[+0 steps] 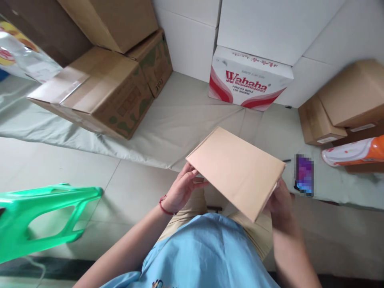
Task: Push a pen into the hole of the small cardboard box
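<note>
I hold a flat, folded tan cardboard piece (pixel 237 170) in front of my lap, tilted down toward me. My left hand (pixel 180 188) grips its left edge with fingers curled under it; a red string sits on that wrist. My right hand (pixel 279 202) holds the lower right corner, mostly hidden behind the cardboard. Below are my light blue shirt and tan trousers.
A pale sheet (pixel 180 120) covers the floor ahead. Brown cartons (pixel 102 96) are stacked at left, a white Wahaha water box (pixel 249 80) stands at the back, more brown cartons (pixel 339 108) and an orange-white packet (pixel 354 152) at right. A green plastic stool (pixel 39 216) stands at my left.
</note>
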Motion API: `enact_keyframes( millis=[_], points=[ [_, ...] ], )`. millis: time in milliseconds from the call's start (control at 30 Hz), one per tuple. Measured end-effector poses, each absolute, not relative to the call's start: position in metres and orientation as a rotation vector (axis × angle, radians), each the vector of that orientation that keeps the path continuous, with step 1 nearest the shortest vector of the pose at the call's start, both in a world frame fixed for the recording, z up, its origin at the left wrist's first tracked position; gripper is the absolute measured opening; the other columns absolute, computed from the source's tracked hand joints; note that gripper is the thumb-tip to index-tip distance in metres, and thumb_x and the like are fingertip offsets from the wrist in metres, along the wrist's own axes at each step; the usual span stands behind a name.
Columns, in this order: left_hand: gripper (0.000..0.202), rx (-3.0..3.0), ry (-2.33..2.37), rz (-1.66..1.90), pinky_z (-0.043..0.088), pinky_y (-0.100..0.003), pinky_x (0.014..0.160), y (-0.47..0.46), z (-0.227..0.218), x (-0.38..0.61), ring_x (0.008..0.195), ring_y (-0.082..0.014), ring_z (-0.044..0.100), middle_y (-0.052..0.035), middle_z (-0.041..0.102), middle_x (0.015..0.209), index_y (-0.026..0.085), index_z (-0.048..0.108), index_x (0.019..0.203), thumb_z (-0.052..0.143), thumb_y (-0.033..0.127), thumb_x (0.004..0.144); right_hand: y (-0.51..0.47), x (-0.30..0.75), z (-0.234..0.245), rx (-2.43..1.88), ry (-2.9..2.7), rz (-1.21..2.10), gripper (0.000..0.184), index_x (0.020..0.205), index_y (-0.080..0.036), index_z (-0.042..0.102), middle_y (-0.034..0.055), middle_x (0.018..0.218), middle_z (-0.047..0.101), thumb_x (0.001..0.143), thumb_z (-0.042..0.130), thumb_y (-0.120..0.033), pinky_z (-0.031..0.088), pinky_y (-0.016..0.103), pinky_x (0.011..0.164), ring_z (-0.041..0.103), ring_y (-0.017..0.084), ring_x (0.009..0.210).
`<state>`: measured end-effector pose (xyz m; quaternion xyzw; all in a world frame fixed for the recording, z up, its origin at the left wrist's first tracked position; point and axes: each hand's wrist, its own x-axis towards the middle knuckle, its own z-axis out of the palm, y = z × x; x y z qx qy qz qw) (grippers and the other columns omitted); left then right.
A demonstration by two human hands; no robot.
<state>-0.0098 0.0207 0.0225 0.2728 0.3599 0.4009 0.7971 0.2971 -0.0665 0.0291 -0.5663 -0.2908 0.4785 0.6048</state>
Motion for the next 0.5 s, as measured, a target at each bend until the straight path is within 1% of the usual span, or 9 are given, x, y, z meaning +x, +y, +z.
enact_keyframes(
  millis=[67,133,167,233,267,333,400,433,500],
  points=[
    [0.044,0.554,0.788,0.868,0.067,-0.035,0.084,0.020,0.016,-0.012,0.102,-0.0231,0.076,-0.0048,0.076,0.127,0.025,0.074,0.123,0.084,0.042,0.084,-0.068,0.288,0.039,-1.354,-0.755,1.035,0.060,0.134,-0.032,0.070,0.0028,0.128,0.076,0.084,0.084,-0.063,0.061,0.037,0.097,0.072,0.025,0.116],
    [0.031,0.541,0.809,0.842,0.065,-0.032,0.082,0.019,0.011,-0.015,0.102,-0.0246,0.076,-0.0057,0.080,0.113,0.020,0.078,0.106,0.083,0.038,0.081,-0.070,0.280,0.051,-1.421,-0.860,0.972,0.054,0.139,-0.032,0.068,0.0034,0.126,0.076,0.093,0.078,-0.058,0.060,0.034,0.094,0.072,0.024,0.112],
    [0.026,0.531,0.817,0.818,0.065,-0.032,0.083,0.018,0.010,-0.018,0.104,-0.0262,0.076,-0.0064,0.081,0.109,0.019,0.078,0.100,0.083,0.037,0.081,-0.071,0.277,0.058,-1.462,-0.907,0.939,0.051,0.140,-0.031,0.068,0.0040,0.126,0.076,0.097,0.074,-0.057,0.060,0.035,0.094,0.071,0.024,0.112],
    [0.024,0.490,0.818,0.773,0.065,-0.035,0.091,0.017,0.010,-0.023,0.112,-0.0304,0.076,-0.0082,0.083,0.109,0.018,0.079,0.094,0.081,0.037,0.081,-0.071,0.273,0.070,-1.533,-0.980,0.846,0.047,0.140,-0.032,0.068,0.0050,0.126,0.076,0.100,0.069,-0.057,0.060,0.036,0.094,0.071,0.026,0.113],
    [0.026,0.460,0.807,0.763,0.064,-0.038,0.097,0.016,0.010,-0.025,0.117,-0.0327,0.076,-0.0092,0.083,0.112,0.017,0.080,0.094,0.081,0.040,0.082,-0.070,0.272,0.075,-1.557,-1.008,0.805,0.047,0.140,-0.032,0.069,0.0053,0.127,0.075,0.101,0.067,-0.058,0.060,0.037,0.095,0.070,0.027,0.114],
    [0.040,0.395,0.772,0.757,0.060,-0.043,0.108,0.015,0.012,-0.029,0.127,-0.0368,0.072,-0.0119,0.083,0.116,0.016,0.081,0.098,0.077,0.054,0.086,-0.069,0.271,0.081,-1.565,-1.054,0.771,0.046,0.141,-0.033,0.069,0.0055,0.129,0.075,0.103,0.064,-0.059,0.060,0.039,0.098,0.070,0.028,0.117],
    [0.058,0.347,0.742,0.761,0.056,-0.048,0.115,0.015,0.014,-0.033,0.134,-0.0393,0.069,-0.0143,0.083,0.118,0.015,0.081,0.104,0.069,0.071,0.091,-0.067,0.271,0.083,-1.515,-1.096,0.802,0.046,0.142,-0.034,0.068,0.0052,0.134,0.073,0.104,0.061,-0.058,0.058,0.041,0.103,0.069,0.028,0.122],
    [0.065,0.337,0.739,0.765,0.055,-0.049,0.117,0.015,0.015,-0.035,0.135,-0.0395,0.068,-0.0145,0.083,0.118,0.015,0.081,0.108,0.065,0.076,0.092,-0.067,0.272,0.083,-1.480,-1.116,0.824,0.045,0.143,-0.034,0.067,0.0051,0.138,0.072,0.105,0.062,-0.057,0.056,0.042,0.107,0.067,0.028,0.126],
    [0.062,0.362,0.764,0.781,0.056,-0.047,0.116,0.014,0.016,-0.036,0.134,-0.0377,0.070,-0.0124,0.083,0.118,0.017,0.080,0.113,0.070,0.074,0.091,-0.066,0.274,0.079,-1.422,-1.118,0.859,0.048,0.148,-0.036,0.064,0.0049,0.145,0.069,0.104,0.065,-0.055,0.052,0.042,0.113,0.065,0.027,0.132]
  ],
)
